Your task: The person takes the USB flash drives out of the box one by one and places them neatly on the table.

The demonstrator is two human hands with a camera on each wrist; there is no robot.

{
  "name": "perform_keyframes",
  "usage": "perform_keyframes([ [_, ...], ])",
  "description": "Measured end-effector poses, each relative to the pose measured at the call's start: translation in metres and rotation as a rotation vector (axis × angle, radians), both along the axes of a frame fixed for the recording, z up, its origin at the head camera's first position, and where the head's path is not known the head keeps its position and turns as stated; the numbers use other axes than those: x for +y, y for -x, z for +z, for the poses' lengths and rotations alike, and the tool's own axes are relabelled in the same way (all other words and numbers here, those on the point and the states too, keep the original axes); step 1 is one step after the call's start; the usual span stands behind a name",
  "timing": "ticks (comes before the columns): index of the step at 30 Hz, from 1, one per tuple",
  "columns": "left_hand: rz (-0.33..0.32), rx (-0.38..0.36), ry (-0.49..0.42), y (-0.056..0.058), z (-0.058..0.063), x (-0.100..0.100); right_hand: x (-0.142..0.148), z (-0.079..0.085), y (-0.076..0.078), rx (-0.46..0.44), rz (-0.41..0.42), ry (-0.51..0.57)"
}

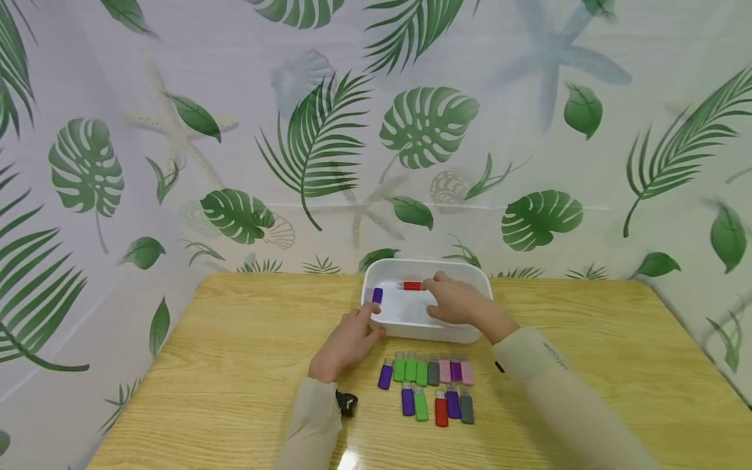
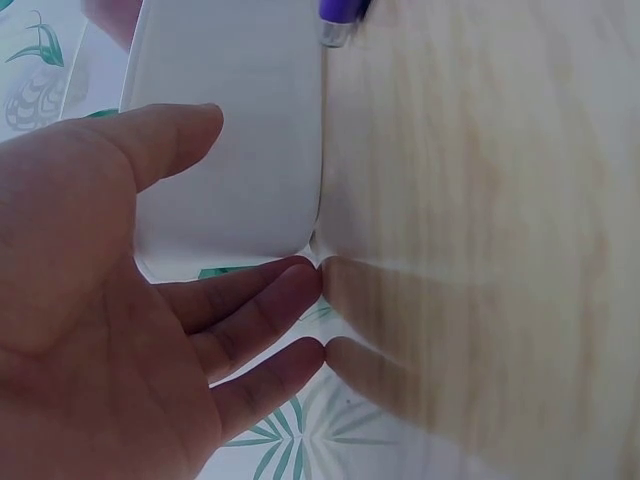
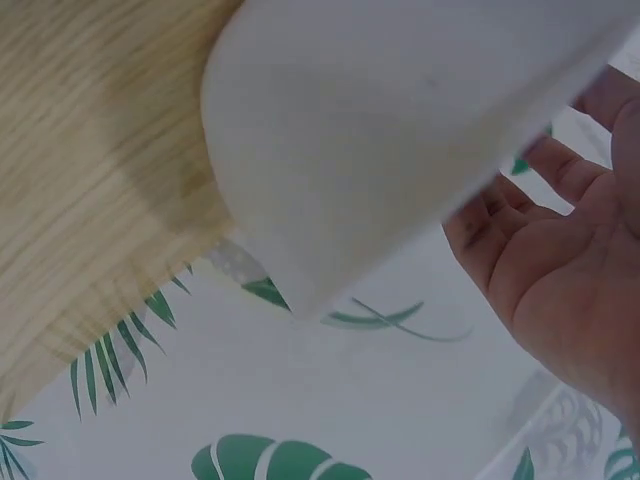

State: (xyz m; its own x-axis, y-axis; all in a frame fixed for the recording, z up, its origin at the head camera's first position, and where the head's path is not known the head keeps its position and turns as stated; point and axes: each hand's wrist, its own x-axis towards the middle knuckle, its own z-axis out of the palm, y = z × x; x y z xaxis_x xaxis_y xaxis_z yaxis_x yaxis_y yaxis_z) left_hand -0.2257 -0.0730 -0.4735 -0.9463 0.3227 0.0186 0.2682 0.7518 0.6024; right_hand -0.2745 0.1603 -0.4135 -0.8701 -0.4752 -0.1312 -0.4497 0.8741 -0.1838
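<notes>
A white plastic bin (image 1: 431, 331) stands on the table against the backdrop. Inside it lie a red USB stick (image 1: 412, 286), its connector to the left, and a purple USB stick (image 1: 378, 296) by the left wall. My right hand (image 1: 458, 301) reaches over the right rim; its fingertips are at the red stick's right end, with the thumb apart from them. In the right wrist view the bin wall hides the fingertips. My left hand (image 1: 349, 339) is at the bin's front left corner, thumb (image 2: 175, 140) beside the wall and other fingers extended, fingertips on the table.
In front of the bin, two rows of USB sticks lie on the wooden table (image 1: 235, 365): several green (image 1: 411, 367), purple (image 1: 408, 399), pink (image 1: 467, 371) and grey (image 1: 467, 406) ones, and a red one (image 1: 441, 408). A leaf-patterned cloth (image 1: 352, 143) hangs behind.
</notes>
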Motion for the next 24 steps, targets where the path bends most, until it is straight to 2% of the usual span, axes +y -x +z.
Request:
perform_keyframes([
  [12,0.001,-0.019,0.005,-0.001,0.001,0.0,-0.022,-0.023,0.027,-0.186,-0.164,-0.043],
  [24,0.0,-0.009,0.006,-0.002,0.003,-0.001,-0.03,-0.036,0.038,-0.132,-0.147,-0.042],
])
